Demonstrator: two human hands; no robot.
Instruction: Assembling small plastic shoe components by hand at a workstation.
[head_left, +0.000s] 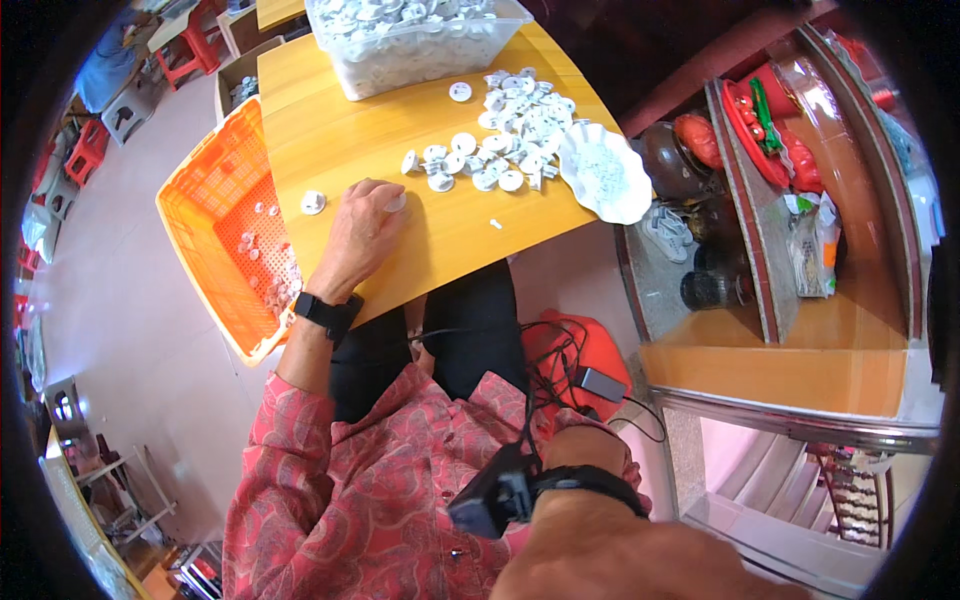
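My left hand [362,228] rests on the yellow wooden table [440,265], its fingers curled round a small white round plastic piece [396,203] whose edge shows at the fingertips. Another such white disc [313,202] lies to its left. Ahead and to the right spreads a loose pile of white plastic pieces [525,120], with a small white sliver [496,224] nearer the table's front edge. Small white parts fill a scalloped white dish [640,180] at the right corner. Raised close to the camera, my right hand [640,555] is over my lap side; its fingers are hidden.
A clear plastic tub [420,70] heaped with white pieces stands at the table's back. Left of the table is an orange crate [210,200] with scattered pieces inside. A shelf unit [750,230] stands at right. Black cables and a grey box [601,384] lie on a red stool [575,345].
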